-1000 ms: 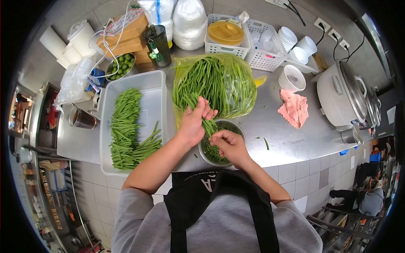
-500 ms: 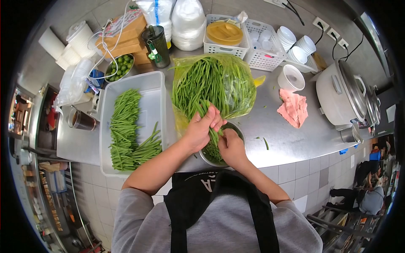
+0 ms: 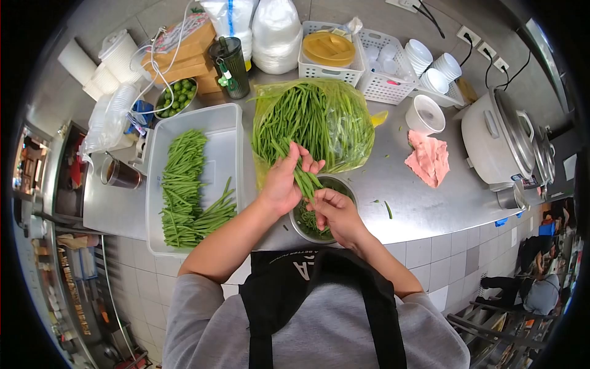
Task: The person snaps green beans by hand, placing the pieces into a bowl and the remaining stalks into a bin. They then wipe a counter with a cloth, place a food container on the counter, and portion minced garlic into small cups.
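The left hand [image 3: 284, 178] is gripping a small bunch of long, thin green beans [image 3: 303, 177], slanting down over the round steel bowl [image 3: 342, 185]. The right hand [image 3: 335, 212] is pinching their lower ends above the trimmings. Behind is lying a clear plastic bag of beans [image 3: 319, 120]; a white plastic tub [image 3: 212, 126] is standing just left.

Only one view is given, taken from a head-worn camera that is aimed forward and steeply down over the wearer's chest at a steel counter [image 3: 424, 203]. The scene is seen at arm's length through a fisheye lens, so the edges are curved and darkened.
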Tool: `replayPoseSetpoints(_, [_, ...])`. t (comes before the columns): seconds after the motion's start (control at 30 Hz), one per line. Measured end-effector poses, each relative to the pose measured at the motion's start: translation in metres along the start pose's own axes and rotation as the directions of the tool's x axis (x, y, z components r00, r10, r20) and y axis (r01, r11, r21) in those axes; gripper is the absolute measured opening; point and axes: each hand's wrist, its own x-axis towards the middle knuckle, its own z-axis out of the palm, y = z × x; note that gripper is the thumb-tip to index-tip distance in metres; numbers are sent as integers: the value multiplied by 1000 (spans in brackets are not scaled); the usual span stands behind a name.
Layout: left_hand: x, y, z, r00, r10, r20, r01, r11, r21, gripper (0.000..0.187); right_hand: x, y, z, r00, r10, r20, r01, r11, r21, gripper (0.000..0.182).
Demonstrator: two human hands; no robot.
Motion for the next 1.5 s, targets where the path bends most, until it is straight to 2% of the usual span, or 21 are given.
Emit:
replayPoseSetpoints(0.2, [-1, -1, -1, 996, -12, 89, 12, 1000, 4, 27, -1, -3, 0, 998, 58, -11, -56, 994, 97, 4])
replayPoseSetpoints(0.3, [-5, -2, 2, 992, -57, 112, 49, 996, 79, 27, 2, 2, -4, 997, 34, -64, -31, 998, 60, 3])
replayPoseSetpoints(0.4, [-8, -6, 5, 979, -60, 194, 22, 980, 196, 28, 7, 6, -12, 982, -25, -188, -25, 966, -256, 3])
replayPoseSetpoints(0.43, [-8, -8, 5, 971, -52, 234, -4, 972, 235, 29, 6, 9, -14, 952, -243, -186, 123, 860, -496, 4])
replayPoseSetpoints(0.47, [-6, -10, 5, 976, -43, 212, -2, 979, 205, 29, 5, 13, -15, 887, -444, -126, 237, 672, -701, 5])
replayPoseSetpoints(0.5, [-6, -8, 6, 982, -32, 185, -1, 985, 172, 29, 3, 16, -16, 792, -610, -17, 307, 422, -853, 6])
replayPoseSetpoints(0.7, [1, -4, -5, 1000, 1, -25, 1, 998, 62, 21, -10, 1, -9, 850, -515, -109, 233, 553, -800, 10])
replayPoseSetpoints(0.9, [0, -7, 1, 986, 13, -168, -9, 1000, 26, 14, -16, -12, 13, 705, -673, 223, 516, 272, -812, 15])
replayPoseSetpoints(1.03, [-3, -5, 4, 977, 2, -211, 2, 1000, 18, 14, -7, -5, 13, 637, -731, 243, 450, 98, -887, 18])
replayPoseSetpoints(1.13, [-4, -8, 4, 973, -22, -231, 22, 1000, -4, 13, -3, -7, 11, 543, -770, 334, 437, -80, -896, 18])
replayPoseSetpoints(1.17, [-4, -8, 4, 971, -30, -236, 28, 1000, -11, 13, -2, -8, 10, 540, -766, 349, 428, -107, -897, 17])
replayPoseSetpoints(1.33, [-2, -9, -4, 977, -39, -208, 35, 999, -21, 12, -2, -11, 12, 523, -751, 403, 414, -189, -890, 13])
replayPoseSetpoints(1.43, [-2, -9, -2, 972, -56, -228, 58, 998, 1, 12, -2, -11, 12, 533, -749, 394, 417, -173, -892, 12])
replayPoseSetpoints(1.5, [-2, -11, -1, 974, -96, -205, 101, 995, 13, 13, -2, -9, 8, 580, -748, 323, 408, -77, -910, 12])
